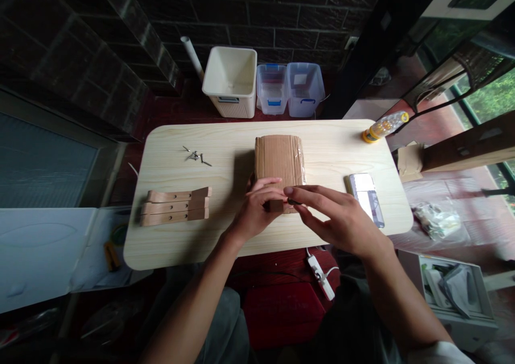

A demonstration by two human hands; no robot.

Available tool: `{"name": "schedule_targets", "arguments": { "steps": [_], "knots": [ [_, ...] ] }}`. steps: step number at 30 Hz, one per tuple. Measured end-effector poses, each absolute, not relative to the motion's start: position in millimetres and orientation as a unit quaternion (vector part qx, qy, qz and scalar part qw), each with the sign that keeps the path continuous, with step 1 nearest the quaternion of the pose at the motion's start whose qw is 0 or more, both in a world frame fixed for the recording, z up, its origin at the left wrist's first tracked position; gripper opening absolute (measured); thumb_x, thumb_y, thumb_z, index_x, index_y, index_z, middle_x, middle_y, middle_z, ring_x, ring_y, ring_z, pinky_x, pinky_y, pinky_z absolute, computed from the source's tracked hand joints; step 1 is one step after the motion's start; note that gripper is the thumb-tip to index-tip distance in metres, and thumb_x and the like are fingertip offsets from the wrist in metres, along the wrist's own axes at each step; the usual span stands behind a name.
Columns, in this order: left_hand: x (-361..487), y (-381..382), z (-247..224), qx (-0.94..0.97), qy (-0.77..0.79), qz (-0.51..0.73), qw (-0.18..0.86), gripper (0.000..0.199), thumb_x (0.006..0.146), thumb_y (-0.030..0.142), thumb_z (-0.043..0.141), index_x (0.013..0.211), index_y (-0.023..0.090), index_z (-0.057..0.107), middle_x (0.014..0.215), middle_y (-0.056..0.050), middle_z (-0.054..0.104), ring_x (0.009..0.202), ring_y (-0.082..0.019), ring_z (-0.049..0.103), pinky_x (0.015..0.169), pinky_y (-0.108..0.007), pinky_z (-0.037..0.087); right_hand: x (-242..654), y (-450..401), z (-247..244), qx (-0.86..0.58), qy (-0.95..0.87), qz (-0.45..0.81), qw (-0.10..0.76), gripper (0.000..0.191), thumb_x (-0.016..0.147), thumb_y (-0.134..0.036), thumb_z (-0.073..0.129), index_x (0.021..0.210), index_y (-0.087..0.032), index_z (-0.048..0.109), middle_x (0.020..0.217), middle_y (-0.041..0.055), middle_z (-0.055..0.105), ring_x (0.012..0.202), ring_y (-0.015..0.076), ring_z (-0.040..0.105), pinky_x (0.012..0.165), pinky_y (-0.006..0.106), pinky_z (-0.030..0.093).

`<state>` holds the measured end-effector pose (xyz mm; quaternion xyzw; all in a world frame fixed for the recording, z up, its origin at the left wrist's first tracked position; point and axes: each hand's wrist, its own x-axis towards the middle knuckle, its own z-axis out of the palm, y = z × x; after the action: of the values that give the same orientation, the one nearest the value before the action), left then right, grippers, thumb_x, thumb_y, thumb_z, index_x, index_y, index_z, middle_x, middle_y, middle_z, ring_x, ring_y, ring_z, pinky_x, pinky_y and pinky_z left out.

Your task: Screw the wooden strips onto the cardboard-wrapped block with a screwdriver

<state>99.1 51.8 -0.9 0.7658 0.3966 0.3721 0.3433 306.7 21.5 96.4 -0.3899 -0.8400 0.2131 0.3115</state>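
My left hand [261,205] is closed around a small wooden piece [276,206], whose brown end shows below the fingers; the rest is hidden. My right hand [338,213] pinches a small dark piece [294,202] against the left fingertips; it is too small to name. Just beyond both hands a taped cardboard box [279,157] sits on the pale wood-grain table [229,235]. Left of them lie several shaped wooden legs [176,207] with drilled holes, side by side. Farther back on the left is a small pile of metal screws [195,155].
A phone [366,197] lies on the table's right side, with a yellow-capped clear bottle [385,126] at the back right corner. Behind the table stand a cream bin [230,79] and two clear plastic bins [304,87]. A power strip [321,275] is below the front edge.
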Motion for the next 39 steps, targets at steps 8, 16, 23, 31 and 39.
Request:
{"name": "schedule_targets", "arguments": {
  "steps": [8,16,23,31,39],
  "knots": [
    [99.6,51.7,0.1,0.763,0.388,0.381,0.349,0.013,0.082,0.025,0.075,0.094,0.022,0.074,0.110,-0.008,0.074,0.124,-0.026,0.058,0.098,-0.046,0.053,309.0,22.7,96.3,-0.388,-0.838,0.232,0.304,0.052,0.095,-0.013,0.055,0.144,-0.029,0.047,0.122,0.0058,0.067,0.100,0.0169,0.069,0.086,0.029,0.060],
    [100.3,50.8,3.0,0.764,0.405,0.365,0.344,0.013,0.082,0.023,0.074,0.095,0.022,0.075,0.110,-0.008,0.074,0.124,-0.026,0.057,0.101,-0.046,0.051,309.1,25.1,92.9,-0.400,-0.830,0.222,0.320,0.049,0.095,-0.021,0.059,0.143,-0.028,0.050,0.109,0.0067,0.067,0.087,0.0160,0.070,0.077,0.027,0.060],
    [100.3,51.9,4.7,0.770,0.397,0.362,0.344,0.003,0.083,0.023,0.073,0.086,0.022,0.074,0.103,-0.006,0.075,0.124,-0.026,0.057,0.102,-0.044,0.050,308.8,25.7,90.0,-0.406,-0.823,0.221,0.330,0.048,0.095,-0.023,0.060,0.142,-0.027,0.050,0.104,0.0061,0.066,0.088,0.0163,0.069,0.076,0.027,0.059],
    [100.5,51.9,5.2,0.772,0.395,0.356,0.347,0.005,0.085,0.024,0.071,0.089,0.021,0.073,0.102,-0.006,0.075,0.124,-0.025,0.056,0.101,-0.044,0.050,305.4,25.4,88.6,-0.417,-0.819,0.204,0.337,0.050,0.095,-0.021,0.059,0.143,-0.029,0.048,0.107,0.0062,0.067,0.093,0.0173,0.069,0.081,0.028,0.059],
    [99.7,52.2,0.7,0.775,0.397,0.362,0.333,0.010,0.085,0.025,0.072,0.093,0.021,0.074,0.108,-0.007,0.074,0.123,-0.026,0.058,0.101,-0.042,0.051,303.5,21.5,90.2,-0.398,-0.834,0.212,0.317,0.052,0.097,-0.015,0.054,0.146,-0.029,0.044,0.133,0.0062,0.062,0.113,0.0181,0.065,0.096,0.032,0.057]
  ]
}}
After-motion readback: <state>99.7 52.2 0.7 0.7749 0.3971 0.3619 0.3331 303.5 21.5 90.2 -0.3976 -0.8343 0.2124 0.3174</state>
